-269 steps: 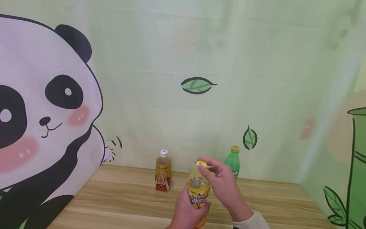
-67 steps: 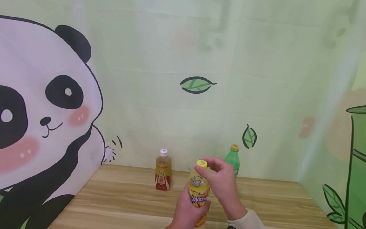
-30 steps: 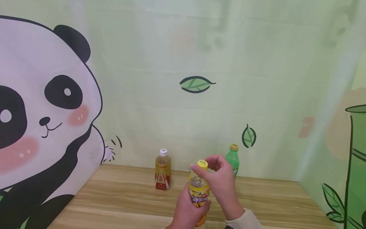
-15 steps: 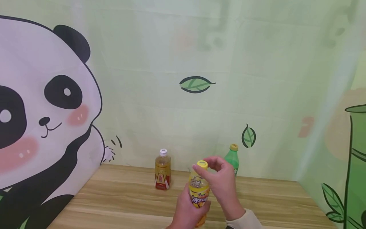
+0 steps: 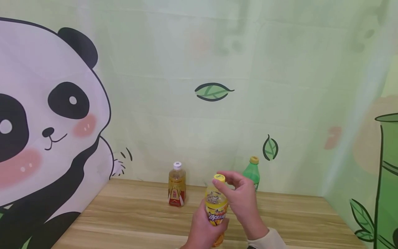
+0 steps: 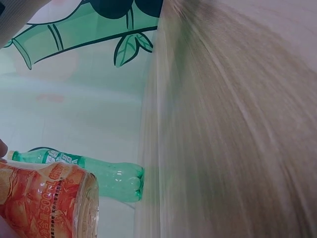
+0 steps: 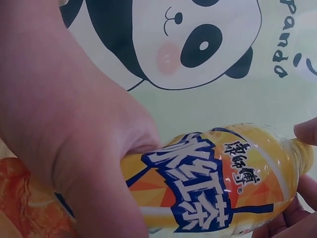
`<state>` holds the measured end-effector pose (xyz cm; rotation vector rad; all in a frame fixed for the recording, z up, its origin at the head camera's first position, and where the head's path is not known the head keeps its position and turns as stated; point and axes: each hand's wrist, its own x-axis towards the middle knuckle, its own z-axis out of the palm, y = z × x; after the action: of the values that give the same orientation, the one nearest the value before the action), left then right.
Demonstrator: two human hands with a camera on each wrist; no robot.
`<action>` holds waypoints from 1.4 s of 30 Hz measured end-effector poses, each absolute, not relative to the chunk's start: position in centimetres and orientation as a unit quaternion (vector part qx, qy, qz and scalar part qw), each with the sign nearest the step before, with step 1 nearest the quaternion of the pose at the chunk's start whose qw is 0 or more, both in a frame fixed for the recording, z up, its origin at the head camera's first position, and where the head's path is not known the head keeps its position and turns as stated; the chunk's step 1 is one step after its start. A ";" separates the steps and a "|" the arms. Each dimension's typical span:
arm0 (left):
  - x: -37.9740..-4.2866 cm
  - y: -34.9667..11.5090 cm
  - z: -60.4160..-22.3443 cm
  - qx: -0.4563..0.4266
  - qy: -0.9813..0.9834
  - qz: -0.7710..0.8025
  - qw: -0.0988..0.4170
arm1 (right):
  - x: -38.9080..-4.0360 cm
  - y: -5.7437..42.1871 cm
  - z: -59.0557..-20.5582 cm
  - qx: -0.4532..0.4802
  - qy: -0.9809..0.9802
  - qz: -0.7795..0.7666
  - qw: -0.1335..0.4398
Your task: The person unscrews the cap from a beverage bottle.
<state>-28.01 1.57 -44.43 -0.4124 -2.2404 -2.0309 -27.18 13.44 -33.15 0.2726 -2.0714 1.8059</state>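
Note:
A yellow-labelled bottle of iced tea (image 5: 216, 209) is held upright, tilted slightly, in the head view. My left hand (image 5: 203, 228) grips it round the lower body. At its top, my right hand (image 5: 244, 200) pinches the yellow cap (image 5: 219, 177) between thumb and forefinger. The cap sits on the bottle's neck. In the right wrist view the bottle's label (image 7: 193, 183) faces the camera, with the left hand (image 7: 94, 129) wrapped round it and right-hand fingertips (image 7: 308, 133) at the cap end. The left wrist view shows the bottle's orange lower end (image 6: 47, 198).
A brown drink bottle with a white cap (image 5: 177, 186) stands on the wooden table (image 5: 130, 214), left of the hands. Behind the right hand stands a green bottle with a yellow cap (image 5: 252, 171), partly hidden. A panda-print backdrop (image 5: 155, 103) closes off the back.
The right thumb and forefinger have shifted round the cap, the thumb moving rightward and the forefinger leftward over its far side. The left hand and bottle stay nearly still; the other bottles have not moved.

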 end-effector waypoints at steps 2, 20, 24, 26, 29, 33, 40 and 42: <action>-28.1 1.6 -44.5 -0.133 -0.734 -0.664 0.043 | -27.2 13.5 -33.2 0.104 -0.734 0.646 0.183; -28.2 1.5 -44.7 -0.132 -0.737 -0.662 0.039 | -27.1 13.5 -33.1 0.114 -0.776 0.592 0.186; -28.2 1.5 -44.6 -0.130 -0.738 -0.661 0.039 | -26.9 13.1 -32.7 0.069 -0.777 0.592 0.203; -28.1 1.5 -44.6 -0.136 -0.737 -0.661 0.042 | -26.8 13.0 -32.5 0.054 -0.776 0.591 0.212; -28.1 1.6 -44.7 -0.143 -0.736 -0.660 0.045 | -26.8 13.0 -32.4 0.049 -0.776 0.587 0.225; -28.1 1.6 -44.7 -0.144 -0.730 -0.666 0.041 | -26.8 13.0 -32.5 0.053 -0.772 0.590 0.231; -28.0 1.6 -44.7 -0.150 -0.725 -0.670 0.045 | -26.8 13.1 -32.5 0.062 -0.767 0.596 0.230; -28.0 1.6 -44.7 -0.152 -0.725 -0.671 0.047 | -26.8 13.1 -32.6 0.068 -0.764 0.598 0.231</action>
<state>-28.02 1.59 -44.70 -0.4626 -2.2102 -2.0461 -26.81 13.14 -32.59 0.1867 -2.1019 1.6449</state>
